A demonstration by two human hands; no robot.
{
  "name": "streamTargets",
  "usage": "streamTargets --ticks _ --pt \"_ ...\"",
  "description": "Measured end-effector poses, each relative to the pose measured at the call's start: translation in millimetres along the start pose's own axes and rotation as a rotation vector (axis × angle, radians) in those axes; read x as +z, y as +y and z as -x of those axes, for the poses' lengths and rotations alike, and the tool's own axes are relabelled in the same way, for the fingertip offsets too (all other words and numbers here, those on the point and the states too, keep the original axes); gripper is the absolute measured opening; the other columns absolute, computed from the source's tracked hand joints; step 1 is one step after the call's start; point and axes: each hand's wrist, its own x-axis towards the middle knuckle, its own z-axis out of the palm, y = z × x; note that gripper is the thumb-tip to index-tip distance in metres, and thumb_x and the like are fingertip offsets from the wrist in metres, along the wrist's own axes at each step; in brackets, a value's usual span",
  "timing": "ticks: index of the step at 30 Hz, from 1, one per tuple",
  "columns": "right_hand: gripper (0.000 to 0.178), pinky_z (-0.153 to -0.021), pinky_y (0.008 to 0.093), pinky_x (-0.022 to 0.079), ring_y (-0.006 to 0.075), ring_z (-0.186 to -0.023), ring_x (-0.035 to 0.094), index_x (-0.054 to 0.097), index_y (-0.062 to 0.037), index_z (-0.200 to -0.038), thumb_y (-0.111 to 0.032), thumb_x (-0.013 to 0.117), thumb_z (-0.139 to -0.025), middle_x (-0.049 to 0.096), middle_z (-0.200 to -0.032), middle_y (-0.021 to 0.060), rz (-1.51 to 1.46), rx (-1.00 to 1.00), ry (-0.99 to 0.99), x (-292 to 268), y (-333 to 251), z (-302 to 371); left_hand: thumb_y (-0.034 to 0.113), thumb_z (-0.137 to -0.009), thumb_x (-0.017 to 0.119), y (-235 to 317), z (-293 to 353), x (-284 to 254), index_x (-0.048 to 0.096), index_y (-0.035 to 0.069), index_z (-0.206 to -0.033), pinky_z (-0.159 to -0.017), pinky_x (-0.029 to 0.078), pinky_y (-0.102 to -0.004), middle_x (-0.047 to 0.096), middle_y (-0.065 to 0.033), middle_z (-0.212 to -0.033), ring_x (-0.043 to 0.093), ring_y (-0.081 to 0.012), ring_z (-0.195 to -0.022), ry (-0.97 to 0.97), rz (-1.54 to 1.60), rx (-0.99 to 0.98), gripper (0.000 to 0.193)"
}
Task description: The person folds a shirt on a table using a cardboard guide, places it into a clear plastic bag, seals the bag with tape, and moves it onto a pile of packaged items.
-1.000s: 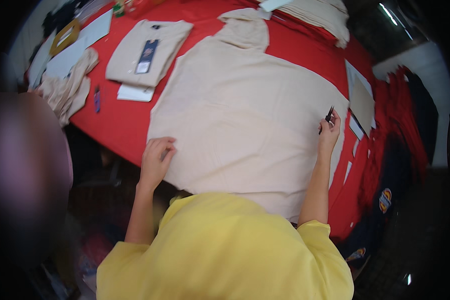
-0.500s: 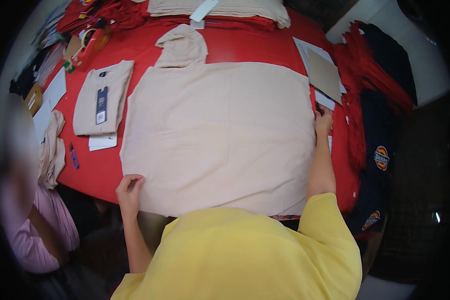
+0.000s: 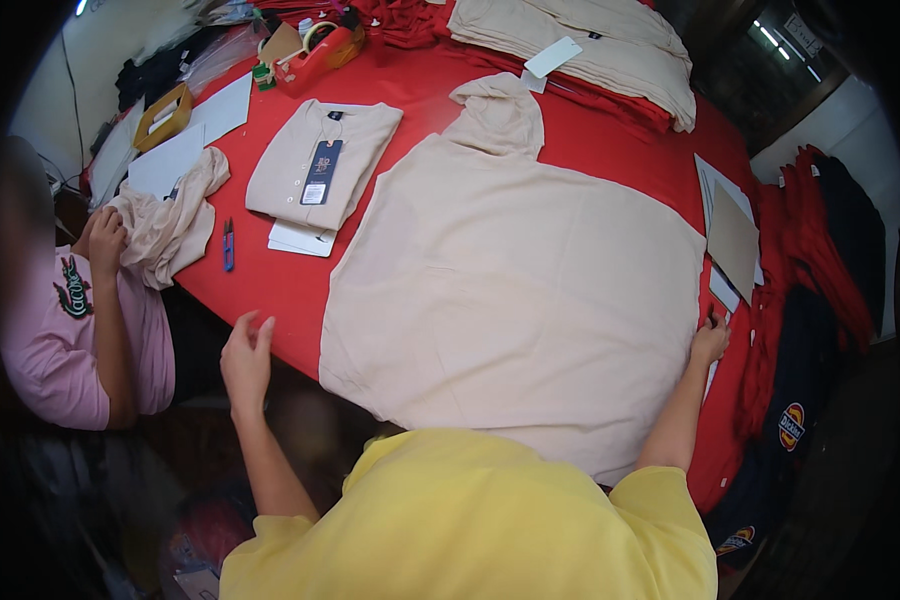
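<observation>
A cream shirt lies spread flat before me, body toward me, one sleeve bunched at its far end. My left hand is raised off the cloth, left of its near corner, fingers apart and nothing in them. At the shirt's right edge, my right hand is closed, with a small dark object at its fingertips, too small to name. To the left of the spread shirt sits a folded cream shirt with a dark hang tag, over white cards.
Blue-handled thread snips lie on the red-covered table. A co-worker in a pink shirt handles crumpled cream cloth at left. A tape dispenser and stacked cream garments stand behind; cardboard sheets lie right.
My left hand has let go of the shirt's near left corner and moved off to the left. My right hand stays by the right edge. The view has swung leftward, showing more of the co-worker.
</observation>
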Motion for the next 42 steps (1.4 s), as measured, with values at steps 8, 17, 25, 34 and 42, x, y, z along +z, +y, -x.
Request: streamTargets --ticks 8,17,25,34,42 --pt "0.038 -0.093 0.0543 0.045 0.0376 -0.116 0.054 0.060 -0.0092 -0.126 -0.016 0.064 -0.088 0.057 -0.124 0.0156 0.002 0.006 0.040 11.3 12.0 -6.6 0.004 -0.091 0.055 136.6 -73.7 110.4 0.050 -0.001 -0.132 -0.097 0.045 -0.0417 0.058 -0.0223 -0.120 0.055 -0.0373 -0.113 -0.029 0.306 0.545 0.041" --pt "0.040 -0.091 0.0366 0.050 0.0293 -0.107 0.064 0.063 -0.0014 -0.123 0.002 0.063 -0.083 0.064 -0.119 0.0222 -0.611 0.054 -0.070 27.0 62.1 -50.2 0.008 -0.081 0.064 211.1 -167.9 154.8 0.064 -0.001 -0.105 -0.091 0.049 -0.0434 0.065 -0.0236 -0.110 0.063 -0.0403 -0.102 -0.244 0.024 0.348 0.026" --pt "0.032 -0.086 0.0472 0.050 0.0344 -0.100 0.062 0.066 -0.0105 -0.118 -0.013 0.066 -0.087 0.062 -0.112 0.0168 -0.095 -0.040 0.028 32.3 2.6 -62.8 0.015 -0.078 0.073 204.7 -176.3 158.2 0.057 -0.001 -0.102 -0.084 0.051 -0.0442 0.067 -0.0238 -0.103 0.065 -0.0400 -0.096 -0.267 0.075 0.310 0.032" --pt "0.033 -0.094 0.0532 0.042 0.0339 -0.118 0.051 0.064 -0.0157 -0.120 -0.022 0.066 -0.088 0.055 -0.127 0.0085 -0.038 -0.108 0.080 -3.5 -8.3 -16.7 0.015 -0.083 0.069 198.8 -131.5 160.2 0.061 0.004 -0.104 -0.093 0.046 -0.0422 0.059 -0.0119 -0.119 0.057 -0.0320 -0.105 0.102 -0.072 0.749 0.025" --pt "0.038 -0.106 0.0535 0.030 0.0304 -0.131 0.042 0.059 -0.0124 -0.130 -0.031 0.048 -0.099 0.048 -0.143 0.0077 0.044 -0.281 -0.140 -39.1 -28.3 105.3 0.021 -0.089 0.062 174.8 -93.6 192.6 0.060 0.008 -0.126 -0.108 0.036 -0.0421 0.051 -0.0128 -0.137 0.046 -0.0319 -0.127 0.077 0.057 0.789 0.039"
